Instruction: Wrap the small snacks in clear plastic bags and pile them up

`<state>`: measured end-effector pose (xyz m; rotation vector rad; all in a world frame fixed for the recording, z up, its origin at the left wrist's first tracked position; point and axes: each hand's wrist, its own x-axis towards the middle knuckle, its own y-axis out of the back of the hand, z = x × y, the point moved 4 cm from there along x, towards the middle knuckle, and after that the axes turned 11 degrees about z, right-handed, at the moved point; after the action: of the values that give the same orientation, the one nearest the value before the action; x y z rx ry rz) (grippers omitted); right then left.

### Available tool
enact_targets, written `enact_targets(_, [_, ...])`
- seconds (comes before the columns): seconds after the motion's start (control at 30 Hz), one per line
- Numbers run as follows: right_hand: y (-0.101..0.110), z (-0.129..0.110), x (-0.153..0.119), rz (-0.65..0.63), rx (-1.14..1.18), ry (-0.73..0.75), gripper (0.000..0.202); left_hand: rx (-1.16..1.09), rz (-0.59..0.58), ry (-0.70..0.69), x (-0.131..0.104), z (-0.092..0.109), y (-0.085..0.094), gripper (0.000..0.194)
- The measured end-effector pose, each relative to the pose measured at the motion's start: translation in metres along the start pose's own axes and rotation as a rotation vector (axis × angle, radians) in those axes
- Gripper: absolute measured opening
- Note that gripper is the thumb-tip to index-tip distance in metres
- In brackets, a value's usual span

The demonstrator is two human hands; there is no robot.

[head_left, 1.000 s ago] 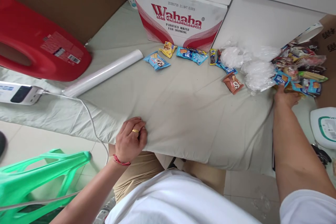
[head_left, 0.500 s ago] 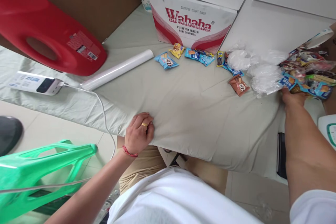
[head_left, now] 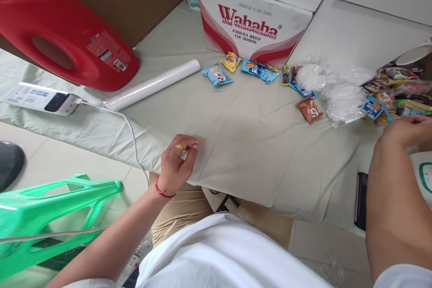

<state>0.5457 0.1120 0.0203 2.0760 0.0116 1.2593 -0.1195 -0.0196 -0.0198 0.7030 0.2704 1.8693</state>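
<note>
My left hand (head_left: 178, 162) rests at the table's front edge, fingers curled in and thumb against them; I see nothing in it. My right hand (head_left: 407, 129) is at the far right edge, over the near side of the pile of wrapped snacks (head_left: 401, 85). Its fingers run out of view, so what they hold is hidden. A blue snack packet (head_left: 373, 107) lies just left of that hand. Beside it sits a clump of clear plastic bags (head_left: 344, 101), with a brown snack packet (head_left: 309, 110) in front. Another blue snack packet (head_left: 217, 74) and a yellow one (head_left: 231, 61) lie farther left.
A Wahaha carton (head_left: 253, 24) stands at the back. On the left are a red jug (head_left: 77, 49), a white roll (head_left: 157, 84) and a power bank (head_left: 42, 99) with a cable. A black object (head_left: 361, 200) lies beside my right forearm. A green stool (head_left: 60, 207) stands on the floor.
My right hand has moved right and slightly toward me, off the blue packets. My left hand has turned a little, its thumb now meeting the fingertips. The view has shifted slightly.
</note>
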Motion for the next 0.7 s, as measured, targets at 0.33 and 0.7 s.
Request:
enact_targets(0.33, [0.012,-0.201,-0.092,-0.792,-0.080,0.390,0.034,-0.748,-0.428,0.413,0.069,0.054,-0.140,0.015])
enact_targets(0.7, [0.015,-0.193,-0.097,-0.812,0.133,0.372,0.041,-1.062,-0.609,0.581,0.075,0.023,-0.180,0.030])
